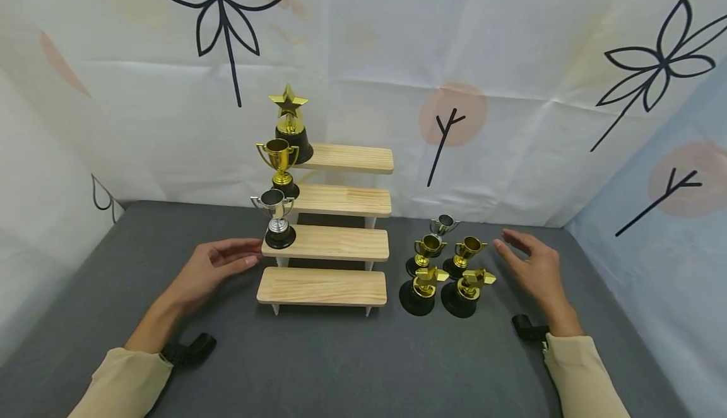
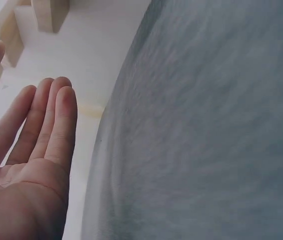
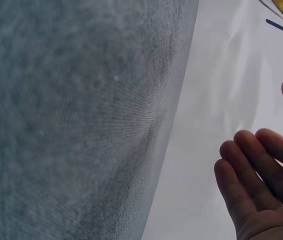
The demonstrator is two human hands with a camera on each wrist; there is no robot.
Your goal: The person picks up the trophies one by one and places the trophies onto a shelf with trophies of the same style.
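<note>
A wooden stand [image 1: 335, 286] with stepped shelves is in the middle of the head view. At its left ends stand a gold star trophy [image 1: 290, 124] on the top shelf, a gold cup trophy [image 1: 279, 158] below, and a silver cup trophy [image 1: 277, 219] lower still. My left hand [image 1: 211, 268] is beside the stand's left side, fingers loosely extended; contact cannot be told. In the left wrist view its palm [image 2: 31, 182] holds nothing. To the right of several grouped trophies, my right hand [image 1: 532, 268] is apart from them with relaxed fingers, its palm [image 3: 274, 222] bare.
Right of the stand are two star trophies [image 1: 421, 292] in front, two gold cup trophies [image 1: 467, 250] behind, and a silver cup trophy [image 1: 443, 223] at the back. A dark grey cloth [image 1: 341, 367] covers the table. White patterned fabric [image 1: 369, 39] hangs behind.
</note>
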